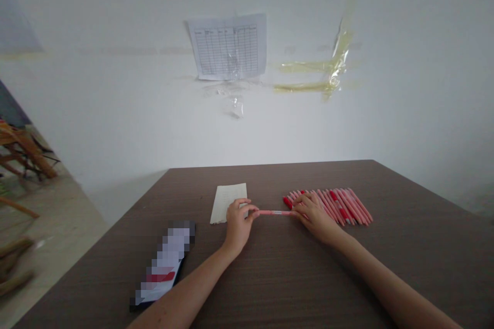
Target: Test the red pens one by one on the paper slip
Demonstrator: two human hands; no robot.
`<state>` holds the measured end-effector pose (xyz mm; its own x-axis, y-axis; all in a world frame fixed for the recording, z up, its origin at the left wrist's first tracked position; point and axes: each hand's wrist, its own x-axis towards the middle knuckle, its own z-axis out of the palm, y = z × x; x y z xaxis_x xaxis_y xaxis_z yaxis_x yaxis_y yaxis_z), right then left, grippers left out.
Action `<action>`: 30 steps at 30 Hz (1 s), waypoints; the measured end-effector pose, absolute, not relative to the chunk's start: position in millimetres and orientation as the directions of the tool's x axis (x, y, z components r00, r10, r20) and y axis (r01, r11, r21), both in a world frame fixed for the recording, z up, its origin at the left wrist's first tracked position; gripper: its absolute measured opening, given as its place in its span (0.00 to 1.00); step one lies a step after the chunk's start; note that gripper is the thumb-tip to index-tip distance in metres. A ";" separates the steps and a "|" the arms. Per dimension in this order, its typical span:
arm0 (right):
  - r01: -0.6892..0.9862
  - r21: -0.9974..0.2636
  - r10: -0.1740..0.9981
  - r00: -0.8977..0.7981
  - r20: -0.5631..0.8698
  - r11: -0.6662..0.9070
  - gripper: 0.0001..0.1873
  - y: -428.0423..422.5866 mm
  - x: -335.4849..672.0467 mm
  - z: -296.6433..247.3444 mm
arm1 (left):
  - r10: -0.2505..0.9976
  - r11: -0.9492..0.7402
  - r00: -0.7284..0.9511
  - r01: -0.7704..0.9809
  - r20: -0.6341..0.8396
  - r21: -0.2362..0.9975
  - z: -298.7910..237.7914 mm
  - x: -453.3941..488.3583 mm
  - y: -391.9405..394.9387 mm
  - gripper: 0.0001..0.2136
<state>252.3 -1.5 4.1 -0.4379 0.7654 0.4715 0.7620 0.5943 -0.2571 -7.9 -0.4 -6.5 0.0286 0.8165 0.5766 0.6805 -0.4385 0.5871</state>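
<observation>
A slim pink pen (276,212) lies level between my two hands, just above or on the brown table. My left hand (240,221) pinches its left end with thumb and fingertips. At its other end, the fingers of my right hand (314,217) close on the tip. Behind my left hand is a pale paper sheet (226,200), partly covered by the fingers. A row of pink pens (349,205), with several red ones among them, lies side by side on the right. My right hand hides part of that row.
On the table (293,277), a dark-edged flat object (165,262) with a blurred-out surface lies at the left, near my left forearm. The white wall behind carries a taped printed sheet (229,46) and yellowed tape strips (309,77). Wooden furniture (27,149) stands on the floor at far left.
</observation>
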 end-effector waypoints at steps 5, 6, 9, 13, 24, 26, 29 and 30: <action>0.766 -0.288 0.790 -0.427 0.440 0.575 0.10 -0.8 252.4 4.6 | 0.821 -0.436 0.024 0.672 0.571 0.598 -6.0 -7.4 -0.8 0.01; 0.766 -0.290 0.790 -0.424 0.443 0.574 0.09 -0.6 252.5 4.6 | 0.820 -0.438 0.025 0.671 0.572 0.599 -5.9 -7.4 -0.9 0.01; 0.755 -0.290 0.780 -0.435 0.451 0.588 0.05 -1.3 252.9 5.1 | 0.817 -0.444 0.025 0.665 0.576 0.600 -5.7 -7.5 -1.3 0.01; 0.738 -0.297 0.768 -0.446 0.460 0.606 0.07 -3.3 252.2 6.6 | 0.815 -0.447 0.028 0.665 0.578 0.598 -5.2 -7.5 -1.7 0.02; 0.740 -0.290 0.765 -0.444 0.467 0.607 0.16 -4.2 248.2 6.1 | 0.814 -0.445 0.037 0.682 0.580 0.581 -4.8 -7.4 -1.8 0.02; 0.735 -0.297 0.764 -0.447 0.464 0.610 0.17 -5.2 248.4 6.9 | 0.810 -0.446 0.034 0.685 0.585 0.577 -5.4 -7.6 -1.3 0.02; 0.729 -0.309 0.770 -0.454 0.449 0.610 0.14 -5.4 249.5 7.5 | 0.803 -0.449 0.027 0.684 0.596 0.574 -6.2 -7.7 -0.5 0.02; 0.731 -0.310 0.773 -0.454 0.443 0.608 0.13 -5.1 249.9 7.5 | 0.800 -0.451 0.024 0.683 0.599 0.575 -6.3 -7.8 -0.4 0.02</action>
<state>249.9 -5.1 7.5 -0.4541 0.7728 0.4434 0.7312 0.6076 -0.3102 -7.8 -0.4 -6.3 0.0238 0.8003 0.5992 0.6829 -0.4508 0.5749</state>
